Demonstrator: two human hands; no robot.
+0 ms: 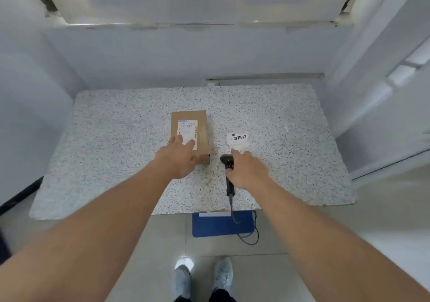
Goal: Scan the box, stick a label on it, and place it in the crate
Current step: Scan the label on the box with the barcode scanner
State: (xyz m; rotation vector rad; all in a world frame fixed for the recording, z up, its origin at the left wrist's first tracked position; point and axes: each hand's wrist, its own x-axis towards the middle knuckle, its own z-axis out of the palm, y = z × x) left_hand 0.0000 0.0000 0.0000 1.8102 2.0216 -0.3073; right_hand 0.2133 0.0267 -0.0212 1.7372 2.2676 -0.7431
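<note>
A small brown cardboard box (202,124) lies flat in the middle of the speckled table (116,152), a white shipping slip on its top. My left hand (178,159) rests on the near end of the box, fingers spread over the slip. A black hand scanner (227,162) lies to the right of the box, its cable running off the table's front edge. My right hand (247,170) lies over the scanner's handle, fingers loosely bent; whether it grips is unclear. Just beyond its fingertips sits a roll of white labels (238,138) with black print.
A blue crate (221,225) stands on the tiled floor under the table's front edge, with the scanner cable looping beside it. White walls close in the table at the back and both sides. My two shoes (202,276) show at the bottom.
</note>
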